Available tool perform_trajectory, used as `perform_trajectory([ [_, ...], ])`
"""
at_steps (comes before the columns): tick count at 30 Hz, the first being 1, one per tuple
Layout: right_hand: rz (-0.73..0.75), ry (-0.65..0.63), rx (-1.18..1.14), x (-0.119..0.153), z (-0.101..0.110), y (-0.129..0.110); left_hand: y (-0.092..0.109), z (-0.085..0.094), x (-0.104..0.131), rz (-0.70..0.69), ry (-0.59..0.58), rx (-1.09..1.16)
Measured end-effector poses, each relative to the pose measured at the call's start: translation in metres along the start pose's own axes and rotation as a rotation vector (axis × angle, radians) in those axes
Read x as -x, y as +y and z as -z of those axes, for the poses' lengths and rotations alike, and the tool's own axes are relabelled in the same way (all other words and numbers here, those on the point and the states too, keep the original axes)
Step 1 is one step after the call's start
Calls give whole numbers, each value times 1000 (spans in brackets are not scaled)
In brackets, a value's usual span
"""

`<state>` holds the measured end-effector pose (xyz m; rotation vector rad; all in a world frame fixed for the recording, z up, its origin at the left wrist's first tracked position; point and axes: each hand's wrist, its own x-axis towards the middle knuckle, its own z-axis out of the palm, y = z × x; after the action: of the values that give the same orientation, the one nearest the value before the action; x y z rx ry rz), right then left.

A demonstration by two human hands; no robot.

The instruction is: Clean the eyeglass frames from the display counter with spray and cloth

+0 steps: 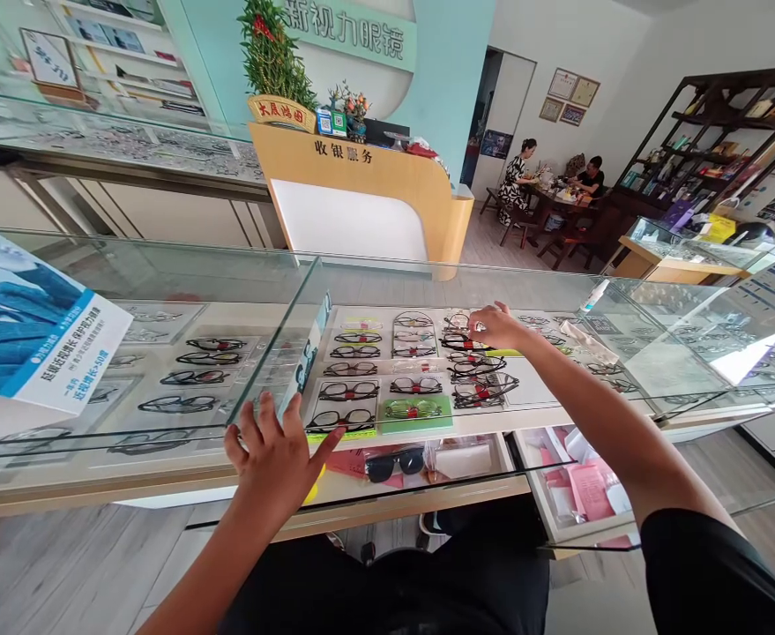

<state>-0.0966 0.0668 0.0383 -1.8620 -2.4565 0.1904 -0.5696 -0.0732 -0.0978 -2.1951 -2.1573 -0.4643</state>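
My left hand is spread with its fingertips on the edge of the glass display case, beside an upright glass divider. My right hand reaches deep into the case. Its fingers are pinched together at the back of a column of eyeglasses; what they hold, if anything, I cannot make out. More rows of eyeglasses lie to its left, among them a pair of dark frames and a pair with a red tag on a green pad.
Below the case, an open drawer holds sunglasses; another drawer holds pink packets. A blue and white sign stands at left. A crumpled cloth and white bottle are at right. Two people sit at a far table.
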Motion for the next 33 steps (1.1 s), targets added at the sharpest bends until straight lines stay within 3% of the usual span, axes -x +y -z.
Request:
perform_trajectory([
  [6,-28,16,40,-16,-4,-3,5,1,1,-6,60,-1],
  [12,-32,52,97,-27,-7,-10,0,2,-1,-37,29,5],
  [21,-5,28,209,-20,-7,-21,5,11,1,-24,-9,25],
  [24,-7,26,214,-14,2,-27,7,15,2,-31,-9,42],
  [29,102,188,42,32,47,-52,10,12,4,28,35,48],
  [31,216,151,-74,69,66,-68,9,9,5,15,65,59],
  [33,309,-8,-87,113,77,-84,5,6,7,-9,90,75],
])
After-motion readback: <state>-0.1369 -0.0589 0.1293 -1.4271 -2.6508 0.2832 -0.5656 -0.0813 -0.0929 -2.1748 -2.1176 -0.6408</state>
